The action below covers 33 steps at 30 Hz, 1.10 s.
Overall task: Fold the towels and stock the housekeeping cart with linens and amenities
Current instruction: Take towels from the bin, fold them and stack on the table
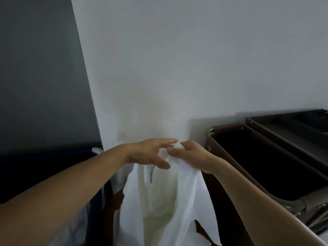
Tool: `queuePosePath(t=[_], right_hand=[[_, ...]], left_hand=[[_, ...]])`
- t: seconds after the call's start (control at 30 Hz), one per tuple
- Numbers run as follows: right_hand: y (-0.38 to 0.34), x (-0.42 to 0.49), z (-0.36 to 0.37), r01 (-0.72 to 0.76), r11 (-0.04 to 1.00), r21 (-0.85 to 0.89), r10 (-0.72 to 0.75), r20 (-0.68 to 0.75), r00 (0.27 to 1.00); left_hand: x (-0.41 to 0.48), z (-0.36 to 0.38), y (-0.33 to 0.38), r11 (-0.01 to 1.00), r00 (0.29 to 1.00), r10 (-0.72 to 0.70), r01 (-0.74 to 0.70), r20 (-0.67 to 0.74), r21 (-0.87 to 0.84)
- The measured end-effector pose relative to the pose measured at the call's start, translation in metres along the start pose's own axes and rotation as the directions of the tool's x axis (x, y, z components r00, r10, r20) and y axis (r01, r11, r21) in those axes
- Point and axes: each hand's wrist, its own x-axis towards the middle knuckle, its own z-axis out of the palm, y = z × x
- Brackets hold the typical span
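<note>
The right hand (190, 153) closes its grip on the top edge of the white towel (159, 201), fingers curled and pinching the cloth. The left hand (147, 153) meets it from the other side with fingers stretched nearly straight, fingertips touching the same edge and thumb spread in front of the cloth, so that grip is open. The towel hangs straight down from the grip in long loose folds, its lower end out of view. Just right of the grip stands the housekeeping cart (301, 139). Its brown-rimmed linen bag (230, 126) gapes open, but the inside is too dark to show any contents. Farther right lies the cart's top tray (284, 128), too blurred to tell what is in its compartments. Left of the grip, under the left forearm, is a dark blue bin (44, 171) with a bit of white cloth (96, 149) at its rim. Below the grip a narrow bluish tag (151, 174) runs down the towel; no writing on it can be read. Behind the grip rises a plain white wall (177, 68), meeting a grey panel (39, 68) along a vertical edge to the left. The towel hangs in the gap between bin and bag.
</note>
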Motion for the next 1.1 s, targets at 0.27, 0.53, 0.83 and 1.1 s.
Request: queuePosePath(t=[0.27,0.53,0.83,1.1], right_hand=[[-0.019,-0.003,-0.032,0.105,0.953,-0.285,-0.108,0.007,0.994],[0.036,-0.004,-0.046,-0.084,0.980,0.182,0.123,-0.214,0.969],[0.012,0.002,-0.033,0.040,0.960,-0.276,-0.091,-0.175,0.980],[0.013,0.004,-0.043,0.048,0.937,-0.346,-0.171,-0.334,0.927]], left_hand=[[-0.004,-0.003,0.037,0.988,0.936,0.155,-0.149,-0.315,0.044],[-0.025,-0.056,0.084,0.676,0.818,-0.127,-0.342,-0.561,-0.653],[0.002,0.005,0.015,0.997,0.992,-0.046,0.053,-0.114,0.056],[-0.002,-0.006,0.046,0.991,0.939,0.040,-0.083,-0.343,-0.109]])
